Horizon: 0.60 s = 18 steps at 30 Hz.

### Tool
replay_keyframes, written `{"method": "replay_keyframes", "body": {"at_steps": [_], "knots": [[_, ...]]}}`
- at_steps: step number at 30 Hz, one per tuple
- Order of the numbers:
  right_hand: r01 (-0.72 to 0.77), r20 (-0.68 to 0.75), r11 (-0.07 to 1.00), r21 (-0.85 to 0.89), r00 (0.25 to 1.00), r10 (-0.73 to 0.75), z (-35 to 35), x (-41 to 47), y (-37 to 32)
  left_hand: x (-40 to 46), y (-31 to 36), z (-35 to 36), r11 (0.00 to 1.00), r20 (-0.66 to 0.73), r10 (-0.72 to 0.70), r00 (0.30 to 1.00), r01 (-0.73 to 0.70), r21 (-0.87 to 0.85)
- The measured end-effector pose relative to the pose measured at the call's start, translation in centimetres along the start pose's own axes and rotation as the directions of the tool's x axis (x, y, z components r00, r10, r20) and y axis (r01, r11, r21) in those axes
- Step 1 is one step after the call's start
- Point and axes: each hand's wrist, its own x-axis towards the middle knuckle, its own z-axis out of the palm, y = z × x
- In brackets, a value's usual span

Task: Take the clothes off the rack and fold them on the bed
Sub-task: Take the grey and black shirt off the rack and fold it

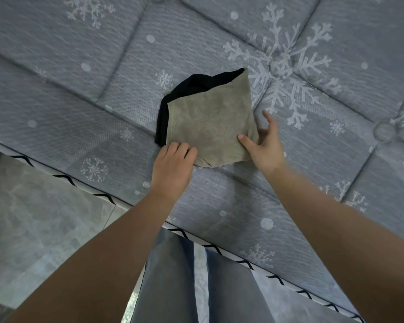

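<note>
With both forearms reaching over the mattress edge, the left hand (173, 163) pinches the near-left corner of the folded khaki garment (210, 127), which lies between it and the spread right hand (265, 143) atop a black garment (189, 87), so a tug could undo the fold.

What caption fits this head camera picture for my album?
Two hands, left hand and right hand, settle a folded tan cloth atop a black garment on the snowflake mattress.
</note>
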Motion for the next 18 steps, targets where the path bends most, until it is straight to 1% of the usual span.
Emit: {"method": "replay_keyframes", "body": {"at_steps": [2, 3, 6, 8, 10, 12, 13, 16, 17, 18], "knots": [[0.234, 0.030, 0.967, -0.102, 0.972, -0.232, -0.3, -0.6, 0.8, -0.1, -0.1, -0.1, 1.000, -0.001, 0.006, 1.000, -0.006, -0.008], [0.315, 0.068, 0.941, -0.125, 0.949, -0.309, -0.5, -0.9, 1.1, -0.1, -0.1, -0.1, 1.000, 0.004, 0.002, 1.000, -0.002, -0.014], [0.452, 0.211, 0.877, -0.165, 0.885, -0.416, -0.7, -1.5, 2.0, 0.2, -0.5, 0.0, 1.000, 0.020, 0.018, 1.000, -0.018, -0.023], [0.559, 0.293, 0.784, -0.271, 0.824, -0.485, -0.9, -1.4, 2.7, 0.0, -1.1, 0.1, 0.999, 0.030, 0.032, 0.999, -0.032, -0.018], [0.608, 0.308, 0.689, -0.395, 0.794, -0.525, -1.0, -0.9, 3.4, -0.6, -1.4, 0.2, 0.999, 0.029, 0.027, 0.999, -0.025, -0.042], [0.604, 0.284, 0.644, -0.470, 0.794, -0.537, -1.0, -0.4, 3.4, -1.2, -1.4, 0.3, 0.997, 0.031, 0.017, 0.999, -0.015, -0.076], [0.618, 0.283, 0.604, -0.502, 0.778, -0.561, -1.0, -0.1, 3.2, -1.4, -1.4, 0.4, 0.995, 0.037, 0.015, 0.999, -0.011, -0.096], [0.686, 0.328, 0.390, -0.614, 0.672, -0.665, -1.6, 1.3, 2.1, -1.6, -1.8, 0.6, 0.986, 0.060, -0.005, 0.998, 0.015, -0.165], [0.701, 0.355, 0.334, -0.631, 0.643, -0.679, -2.0, 1.8, 1.9, -1.6, -2.2, 0.6, 0.986, 0.054, 0.001, 0.999, 0.008, -0.168], [0.724, 0.390, 0.306, -0.618, 0.621, -0.680, -2.3, 2.2, 1.8, -1.7, -2.7, 0.5, 0.987, 0.038, 0.020, 0.999, -0.014, -0.161]]}}
